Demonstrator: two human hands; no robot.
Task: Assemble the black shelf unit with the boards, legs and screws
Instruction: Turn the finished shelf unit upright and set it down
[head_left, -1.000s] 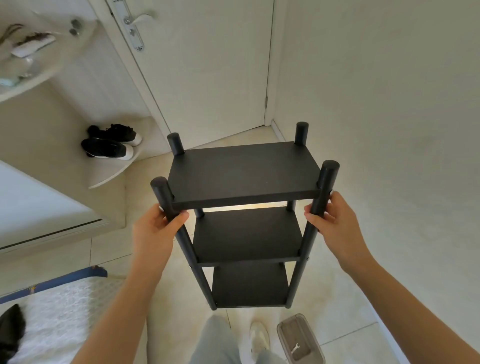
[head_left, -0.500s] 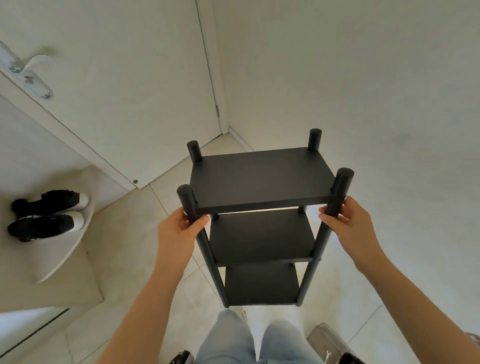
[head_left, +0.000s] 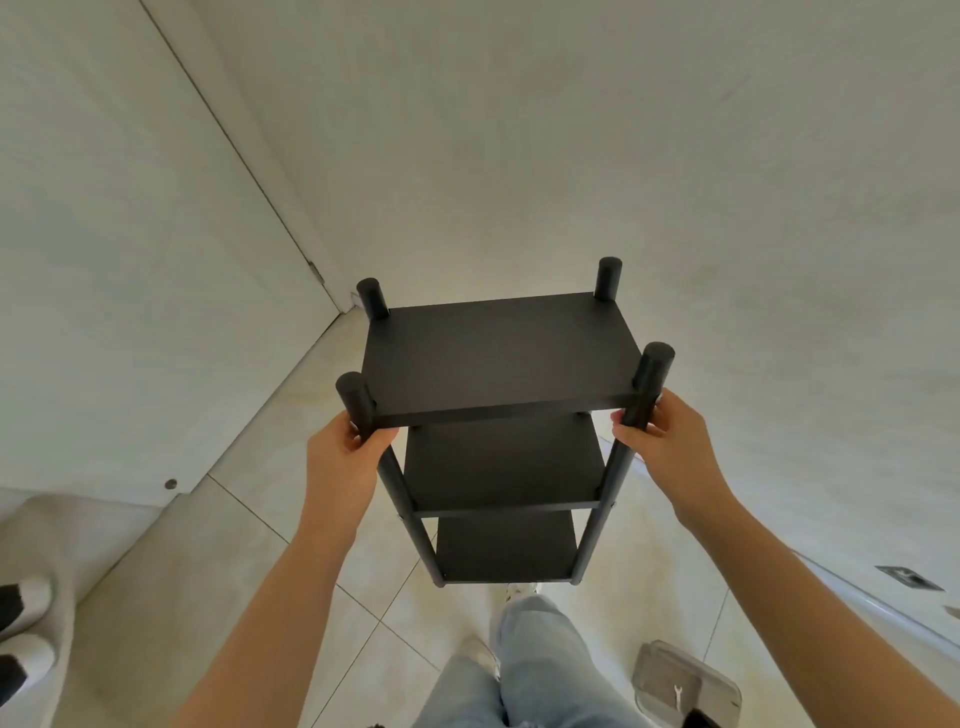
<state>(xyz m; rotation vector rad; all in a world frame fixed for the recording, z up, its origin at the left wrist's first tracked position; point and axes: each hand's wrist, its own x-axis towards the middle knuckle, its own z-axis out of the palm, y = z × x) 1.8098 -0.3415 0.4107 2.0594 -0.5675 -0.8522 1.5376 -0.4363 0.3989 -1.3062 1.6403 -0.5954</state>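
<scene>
The black shelf unit (head_left: 498, 358) stands upright in front of me, with three boards stacked between four round legs. My left hand (head_left: 343, 467) grips the near left leg just under the top board. My right hand (head_left: 670, 447) grips the near right leg at the same height. The unit's feet are above or on the tiled floor; I cannot tell which. The bottom board sits just ahead of my shoe.
A white wall (head_left: 623, 156) rises straight ahead and to the right, a white door (head_left: 130, 260) to the left. A clear plastic box (head_left: 685, 686) holding a small wrench lies on the floor at lower right. Black-and-white shoes (head_left: 21, 629) sit at far left.
The view has swung right: the door and shoes have slid to the left and the wall fills the frame. Both hands keep their grip on the front legs, and the shelf has turned with me.
</scene>
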